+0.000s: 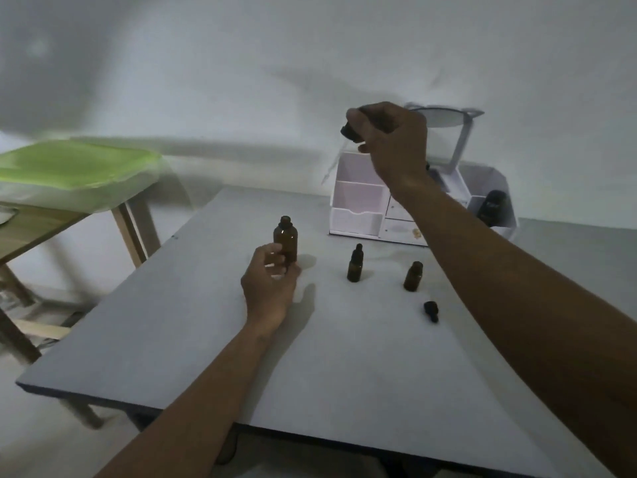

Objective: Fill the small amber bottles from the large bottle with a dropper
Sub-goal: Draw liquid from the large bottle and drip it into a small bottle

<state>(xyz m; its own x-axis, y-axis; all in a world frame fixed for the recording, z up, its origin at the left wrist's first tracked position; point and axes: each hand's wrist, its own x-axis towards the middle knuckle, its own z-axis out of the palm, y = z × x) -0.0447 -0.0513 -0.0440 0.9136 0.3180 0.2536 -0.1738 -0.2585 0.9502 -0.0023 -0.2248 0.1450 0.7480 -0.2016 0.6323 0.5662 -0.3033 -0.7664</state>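
The large amber bottle [285, 240] was standing upright and uncapped on the grey table [172, 339], towards its left part. It was held at its lower part by the left hand [270, 288], whose fingers were curled around the base, closed on the glass.

The right hand [391, 139] was raised high above the table, in front of the white organiser [358, 205]. The dropper [336, 150] was pinched between its fingers at the black cap, and the clear glass tube was hanging down and to the left, blurred, with the tip in the air and well apart from every bottle.

Two small amber bottles were seen to the right of the large one. The nearer-left small bottle [355, 263] carried a black dropper cap. The right small bottle [413, 276] was open at the top. A loose black cap [431, 310] was lying on the table just in front of this open bottle, not touching it.

A dark jar [491, 207] was placed in the right compartment of the organiser, and a round mirror [437, 115] was mounted above it. A wooden table with a green cover [69, 167] was standing at the left.
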